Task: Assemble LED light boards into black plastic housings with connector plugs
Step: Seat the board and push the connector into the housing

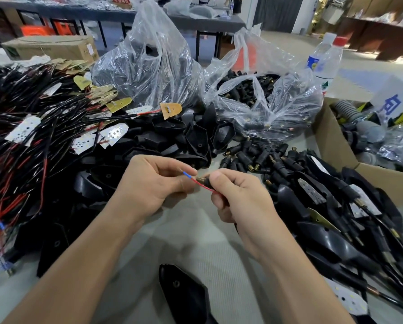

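I note the left hand pinching a blue-tipped red wire and the right hand gripping the black connector plug, its brass end at that wire. Far beyond the grip, a red sign is too blurred to read.

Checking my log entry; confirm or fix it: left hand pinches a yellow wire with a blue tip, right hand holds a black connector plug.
The wire is red, not yellow, as the head view shows. The rest stands: left hand pinches it by the blue tip, right hand holds the black connector plug.
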A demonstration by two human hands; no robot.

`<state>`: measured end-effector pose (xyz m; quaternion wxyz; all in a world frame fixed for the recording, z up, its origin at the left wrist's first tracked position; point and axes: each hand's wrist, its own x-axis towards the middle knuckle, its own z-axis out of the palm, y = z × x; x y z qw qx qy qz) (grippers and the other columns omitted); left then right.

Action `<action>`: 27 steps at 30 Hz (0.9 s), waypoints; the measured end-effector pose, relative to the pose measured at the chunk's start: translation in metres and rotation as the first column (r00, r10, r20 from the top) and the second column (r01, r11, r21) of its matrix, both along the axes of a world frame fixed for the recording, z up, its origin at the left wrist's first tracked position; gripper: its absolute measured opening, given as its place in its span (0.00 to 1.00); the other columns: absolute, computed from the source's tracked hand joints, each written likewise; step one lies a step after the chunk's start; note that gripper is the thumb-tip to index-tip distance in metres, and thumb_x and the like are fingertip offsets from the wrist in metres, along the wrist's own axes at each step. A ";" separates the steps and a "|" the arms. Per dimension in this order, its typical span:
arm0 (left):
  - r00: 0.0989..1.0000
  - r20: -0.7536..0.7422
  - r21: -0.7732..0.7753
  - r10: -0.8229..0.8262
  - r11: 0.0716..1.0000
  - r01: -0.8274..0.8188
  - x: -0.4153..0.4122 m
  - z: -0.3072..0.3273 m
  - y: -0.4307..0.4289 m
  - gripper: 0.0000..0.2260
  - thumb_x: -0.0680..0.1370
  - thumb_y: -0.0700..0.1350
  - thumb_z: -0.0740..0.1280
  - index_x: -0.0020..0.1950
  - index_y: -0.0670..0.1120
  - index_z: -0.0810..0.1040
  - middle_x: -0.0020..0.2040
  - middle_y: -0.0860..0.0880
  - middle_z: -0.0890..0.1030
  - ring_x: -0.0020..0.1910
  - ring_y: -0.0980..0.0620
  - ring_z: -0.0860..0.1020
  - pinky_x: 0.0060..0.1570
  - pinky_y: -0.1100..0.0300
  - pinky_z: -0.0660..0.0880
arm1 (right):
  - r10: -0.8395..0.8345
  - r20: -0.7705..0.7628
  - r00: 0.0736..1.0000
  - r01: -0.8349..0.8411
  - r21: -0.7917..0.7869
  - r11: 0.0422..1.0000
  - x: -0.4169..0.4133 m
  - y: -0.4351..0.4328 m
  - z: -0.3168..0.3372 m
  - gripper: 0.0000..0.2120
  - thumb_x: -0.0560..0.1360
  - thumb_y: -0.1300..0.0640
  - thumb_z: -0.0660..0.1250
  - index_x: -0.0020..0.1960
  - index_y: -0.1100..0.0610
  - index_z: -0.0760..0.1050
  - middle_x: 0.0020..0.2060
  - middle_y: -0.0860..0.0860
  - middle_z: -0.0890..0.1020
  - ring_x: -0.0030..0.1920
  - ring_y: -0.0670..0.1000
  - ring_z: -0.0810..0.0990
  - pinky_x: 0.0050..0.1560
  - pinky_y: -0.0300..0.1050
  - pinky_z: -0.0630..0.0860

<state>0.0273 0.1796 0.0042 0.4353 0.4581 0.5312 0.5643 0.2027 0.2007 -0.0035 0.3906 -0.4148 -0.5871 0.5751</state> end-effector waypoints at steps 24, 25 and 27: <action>0.914 0.402 -0.093 -0.057 0.990 0.103 0.032 -0.022 0.002 0.12 0.77 0.52 0.68 0.53 0.50 0.89 0.48 0.50 0.87 0.46 0.57 0.82 0.48 0.63 0.80 | -0.248 -0.136 0.959 0.257 0.051 0.965 -0.010 -0.010 0.011 0.09 0.78 0.68 0.67 0.44 0.57 0.83 0.37 0.55 0.83 0.35 0.49 0.76 0.36 0.38 0.74; 0.915 0.404 -0.113 -0.002 0.992 0.052 0.034 -0.022 0.003 0.11 0.80 0.50 0.68 0.50 0.50 0.89 0.49 0.49 0.87 0.47 0.57 0.83 0.47 0.64 0.80 | -0.287 -0.145 0.947 0.299 0.069 0.952 -0.010 -0.009 0.011 0.11 0.76 0.69 0.69 0.40 0.56 0.83 0.39 0.53 0.85 0.38 0.48 0.77 0.41 0.39 0.75; 0.883 0.451 -0.178 0.134 0.982 -0.058 0.035 -0.019 0.004 0.14 0.83 0.46 0.66 0.44 0.49 0.90 0.48 0.44 0.88 0.43 0.54 0.86 0.42 0.62 0.82 | -0.340 -0.234 0.911 0.359 0.045 0.932 -0.006 -0.006 0.015 0.14 0.75 0.72 0.70 0.37 0.55 0.82 0.37 0.49 0.84 0.37 0.44 0.79 0.42 0.37 0.76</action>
